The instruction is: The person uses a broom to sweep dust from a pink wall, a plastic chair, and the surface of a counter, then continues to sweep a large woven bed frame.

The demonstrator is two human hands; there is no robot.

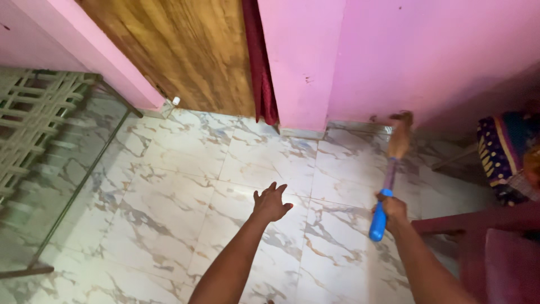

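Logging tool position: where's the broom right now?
In the head view the broom is on the right, its blue handle gripped by the right hand, bristle end at the base of the pink wall.

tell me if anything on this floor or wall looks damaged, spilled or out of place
Nothing is spilled on the marble floor. The pink wall has small dark scuff marks. The right hand holds a broom; the left hand is empty.

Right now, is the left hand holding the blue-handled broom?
No. The left hand is spread open above the floor tiles; only the right hand grips the broom.
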